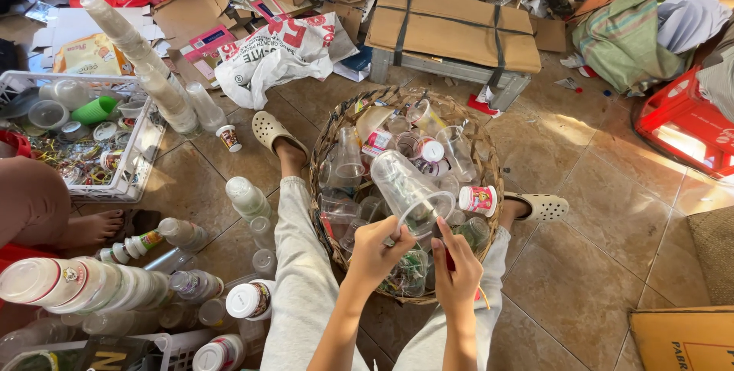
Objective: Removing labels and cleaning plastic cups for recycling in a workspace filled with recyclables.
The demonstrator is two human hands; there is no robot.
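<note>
My left hand (pixel 380 251) grips the rim of a clear plastic cup (pixel 407 190), which points away from me over a woven basket (pixel 330 141). Just to its right, my right hand (pixel 456 271) is closed around a small red tool whose kind I cannot tell, close to the cup's rim. The basket sits between my legs and holds several clear cups and small white pots, one (pixel 479 200) with a pink label near its right rim.
Long stacks of nested clear cups (pixel 145 65) lie at left beside a white crate (pixel 141 158) of lids. Bottles and more cup stacks (pixel 84 283) crowd the lower left, where another person's foot (pixel 90 227) rests. A strapped cardboard box (pixel 453 28) and a red crate (pixel 680 122) stand behind.
</note>
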